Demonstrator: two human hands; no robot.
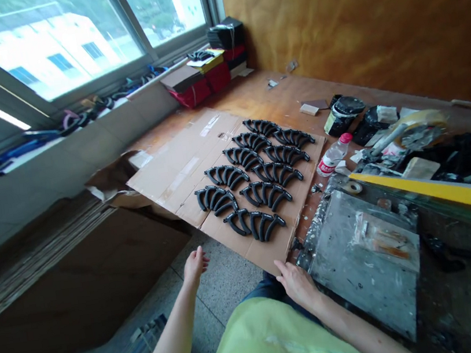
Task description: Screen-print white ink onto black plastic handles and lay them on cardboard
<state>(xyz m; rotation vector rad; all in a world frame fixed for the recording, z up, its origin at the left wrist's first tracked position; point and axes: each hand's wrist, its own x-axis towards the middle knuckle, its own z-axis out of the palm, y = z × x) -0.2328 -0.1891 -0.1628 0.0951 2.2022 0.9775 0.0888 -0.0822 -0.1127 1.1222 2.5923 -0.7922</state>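
Observation:
A brown cardboard sheet (166, 180) lies on the wooden table, its near left part jutting past the table edge. On it sit several black, curved, ribbed pieces (259, 193), set in fan-like clusters in two slanting columns. My right hand (298, 284) is at the sheet's near corner, index finger on the cardboard and thumb by its edge, pinching it. My left hand (195, 265) hovers in the air just off the near left edge, fingers loosely bent and apart, with nothing in it.
A bottle with a red cap (333, 156) and black-stained tubs (344, 113) stand right of the sheet. A grey board (365, 257) lies nearer, beside a yellow bar (430, 187). Red boxes (201, 88) sit by the window. Stacked cardboard (78, 274) leans at the left.

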